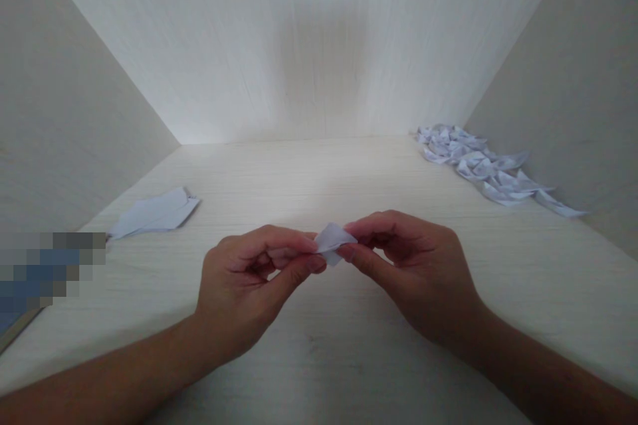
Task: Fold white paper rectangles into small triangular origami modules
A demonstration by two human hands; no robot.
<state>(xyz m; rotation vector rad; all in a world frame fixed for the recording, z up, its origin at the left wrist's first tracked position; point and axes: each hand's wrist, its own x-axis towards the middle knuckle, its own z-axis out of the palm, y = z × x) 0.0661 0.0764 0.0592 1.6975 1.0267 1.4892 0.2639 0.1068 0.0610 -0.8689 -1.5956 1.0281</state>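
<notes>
Between my two hands, above the middle of the table, is a small folded piece of white paper (335, 238). My left hand (259, 272) pinches its left end between thumb and forefinger. On the opposite side, my right hand (413, 259) grips the right end in the same way, thumb below and fingers above. The paper's upper corner points away from me and a smaller flap shows beneath. Fingertips cover both of its ends.
A stack of flat white paper sheets (154, 212) lies at the left. Several folded paper boats (478, 163) are heaped at the far right against the side panel. Pale panels (319, 46) enclose the table (319, 358) at the back and sides. A pixelated patch (44, 272) covers the left edge.
</notes>
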